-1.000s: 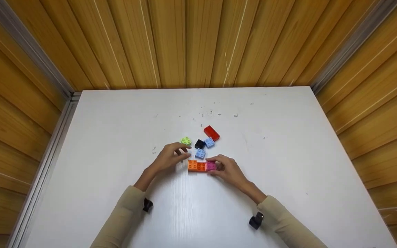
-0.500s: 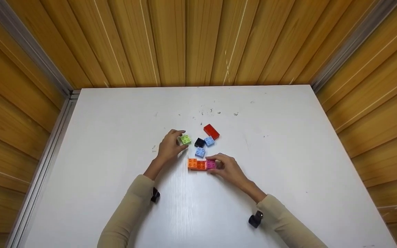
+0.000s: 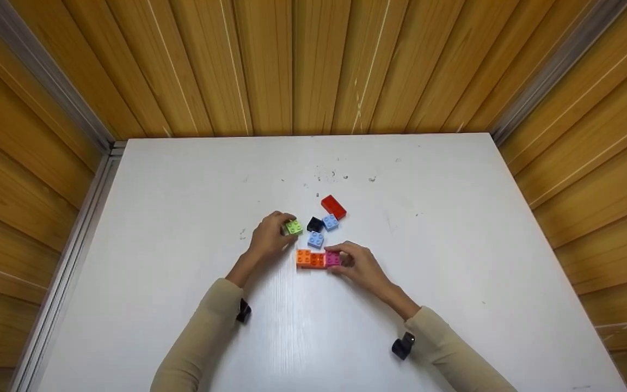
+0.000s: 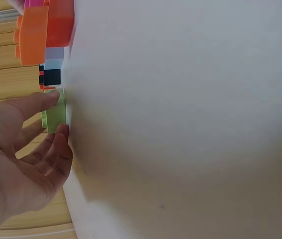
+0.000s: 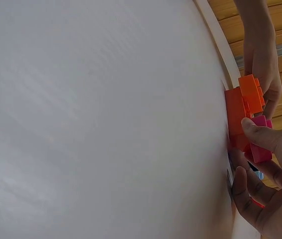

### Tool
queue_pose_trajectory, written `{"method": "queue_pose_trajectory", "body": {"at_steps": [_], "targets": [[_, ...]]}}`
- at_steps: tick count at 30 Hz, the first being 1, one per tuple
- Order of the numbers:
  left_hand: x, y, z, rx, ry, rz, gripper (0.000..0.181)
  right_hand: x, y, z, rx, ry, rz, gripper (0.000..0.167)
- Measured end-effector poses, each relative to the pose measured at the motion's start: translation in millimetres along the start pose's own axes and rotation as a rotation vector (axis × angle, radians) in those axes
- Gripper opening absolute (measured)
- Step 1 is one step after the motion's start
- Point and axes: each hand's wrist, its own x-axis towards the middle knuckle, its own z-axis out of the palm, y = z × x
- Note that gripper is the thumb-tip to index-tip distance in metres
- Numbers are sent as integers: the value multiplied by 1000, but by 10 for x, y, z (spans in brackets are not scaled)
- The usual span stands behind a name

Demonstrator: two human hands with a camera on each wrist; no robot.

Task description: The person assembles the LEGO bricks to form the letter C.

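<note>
My left hand [image 3: 271, 236] pinches a lime green toy brick [image 3: 294, 227] between thumb and fingers; in the left wrist view the brick [image 4: 56, 112] is at the tabletop. My right hand [image 3: 364, 268] grips a pink brick [image 3: 333, 258] at the right end of a small build. At the build's left end an orange brick [image 3: 303, 256] is raised, and a red-orange long brick [image 5: 235, 117] lies beneath both. Just behind the build sits a light blue brick [image 3: 315, 239].
Behind the light blue brick lie a black brick [image 3: 314, 224], a second blue brick [image 3: 330, 221] and a long red brick [image 3: 333, 207]. They are on a white table [image 3: 428, 234], with wood-patterned panels [image 3: 319, 65] around it.
My left hand has reached away to the lime green brick, closed its fingers on it and drawn it slightly nearer. The right hand keeps its grip on the pink brick.
</note>
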Motion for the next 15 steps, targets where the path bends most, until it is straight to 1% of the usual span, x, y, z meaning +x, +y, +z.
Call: {"method": "queue_pose_trajectory", "body": {"at_steps": [4, 8, 10, 15], "targets": [[-73, 11, -59, -8, -36, 23, 39, 1, 9, -4, -1, -7, 6, 41], [-154, 32, -149, -52, -46, 74, 40, -9, 18, -17, 2, -11, 18, 41], [-188, 45, -195, -67, -60, 115, 41, -15, 17, -26, 7, -9, 29, 41], [-276, 96, -279, -99, -102, 220, 41, -16, 28, -35, 13, -2, 14, 40]]}}
